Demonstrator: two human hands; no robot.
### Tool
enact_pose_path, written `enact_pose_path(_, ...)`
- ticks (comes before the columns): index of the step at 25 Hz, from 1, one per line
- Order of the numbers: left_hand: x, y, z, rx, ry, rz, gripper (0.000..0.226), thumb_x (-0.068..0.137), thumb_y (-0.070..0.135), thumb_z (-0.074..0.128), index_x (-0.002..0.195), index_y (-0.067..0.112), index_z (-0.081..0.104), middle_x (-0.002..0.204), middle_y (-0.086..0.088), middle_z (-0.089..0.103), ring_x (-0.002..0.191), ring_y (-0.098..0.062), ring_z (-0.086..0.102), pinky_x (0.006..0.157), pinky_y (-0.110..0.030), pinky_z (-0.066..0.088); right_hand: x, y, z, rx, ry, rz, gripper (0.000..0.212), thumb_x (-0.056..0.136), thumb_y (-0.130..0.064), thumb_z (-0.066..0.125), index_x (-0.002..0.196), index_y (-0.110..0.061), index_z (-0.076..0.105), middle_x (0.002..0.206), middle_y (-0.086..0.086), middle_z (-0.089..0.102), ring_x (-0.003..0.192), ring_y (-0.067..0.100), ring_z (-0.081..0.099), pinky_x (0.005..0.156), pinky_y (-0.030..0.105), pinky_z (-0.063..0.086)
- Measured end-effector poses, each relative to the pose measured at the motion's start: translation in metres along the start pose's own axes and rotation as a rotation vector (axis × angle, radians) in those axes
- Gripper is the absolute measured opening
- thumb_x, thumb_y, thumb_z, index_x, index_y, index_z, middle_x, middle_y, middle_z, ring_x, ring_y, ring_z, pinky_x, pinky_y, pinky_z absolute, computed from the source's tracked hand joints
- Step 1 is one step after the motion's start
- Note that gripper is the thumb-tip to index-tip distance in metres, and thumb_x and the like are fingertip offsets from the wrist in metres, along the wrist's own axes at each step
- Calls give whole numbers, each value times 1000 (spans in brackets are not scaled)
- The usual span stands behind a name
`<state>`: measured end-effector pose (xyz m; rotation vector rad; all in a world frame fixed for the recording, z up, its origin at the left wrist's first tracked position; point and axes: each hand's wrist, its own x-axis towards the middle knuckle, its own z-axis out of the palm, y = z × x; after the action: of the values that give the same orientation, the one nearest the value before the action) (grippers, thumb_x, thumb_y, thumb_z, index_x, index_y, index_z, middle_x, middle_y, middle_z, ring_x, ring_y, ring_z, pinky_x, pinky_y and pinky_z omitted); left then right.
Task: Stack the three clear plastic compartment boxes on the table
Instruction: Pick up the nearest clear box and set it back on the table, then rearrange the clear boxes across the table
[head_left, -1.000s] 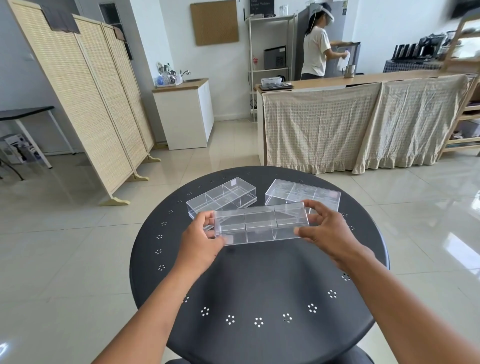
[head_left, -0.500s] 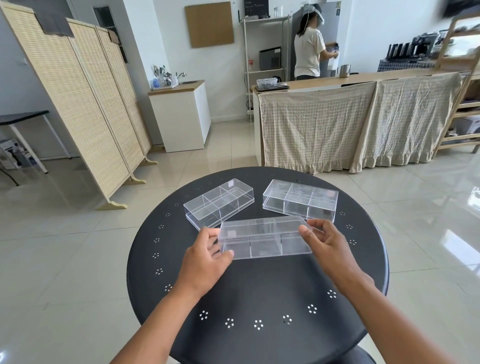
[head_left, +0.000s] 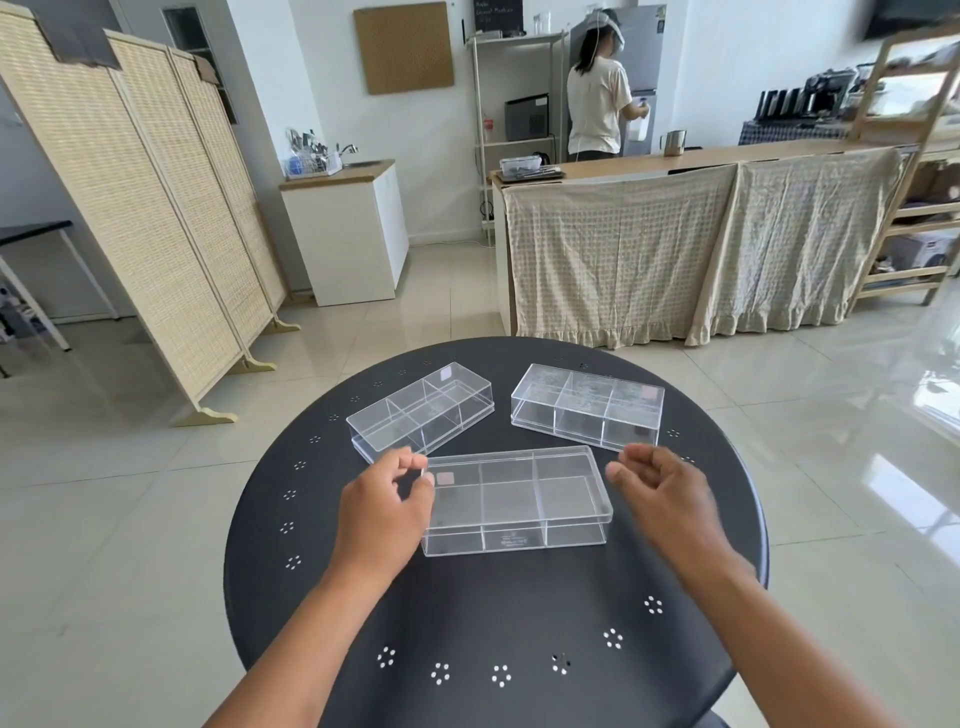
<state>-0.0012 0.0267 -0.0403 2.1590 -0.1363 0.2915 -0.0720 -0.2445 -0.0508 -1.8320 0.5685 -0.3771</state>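
Three clear plastic compartment boxes lie apart on the round black table (head_left: 498, 613). The near box (head_left: 517, 501) rests flat in the table's middle. A second box (head_left: 420, 411) lies angled at the back left, and a third box (head_left: 588, 406) sits at the back right. My left hand (head_left: 384, 506) is at the near box's left end, fingertips touching or almost touching its corner. My right hand (head_left: 662, 493) hovers just off the near box's right end, fingers curled and apart, holding nothing.
The table has rings of small holes near its rim. Tiled floor surrounds it. A folding woven screen (head_left: 130, 208) stands to the left, a cloth-draped counter (head_left: 701, 249) behind, and a person (head_left: 597, 104) stands far back at a fridge.
The near box has come down from the air onto the table. Both hands have let go of its ends, and my right hand has drawn away to the right.
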Motion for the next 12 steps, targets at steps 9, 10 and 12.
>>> enact_pose_path(9, 129, 64, 100, 45, -253, -126, 29, 87, 17, 58, 60, 7, 64, 68, -3, 61, 73, -33, 59, 69, -34, 48, 103, -14, -32, -118, 185, 236, 43, 84, -46, 70, 70, -6, 60, 63, 8, 57, 60, 28, 53, 65, 36, 47)
enact_pose_path(10, 139, 65, 114, 82, -288, -142, 34, 85, 15, 55, 52, 10, 49, 60, -4, 47, 64, -33, 45, 61, -34, 38, 115, -6, -30, -128, 163, 256, 48, 79, -50, 71, 69, -4, 59, 61, 8, 57, 59, 27, 53, 68, 39, 53)
enact_pose_path(12, 154, 64, 137, 157, -347, -175, 34, 83, 12, 52, 55, 15, 34, 58, -4, 35, 61, -28, 33, 57, -34, 28, 135, 7, -25, -102, 128, 287, 57, 70, -53, 73, 80, 3, 65, 62, 7, 60, 62, 28, 58, 83, 53, 63)
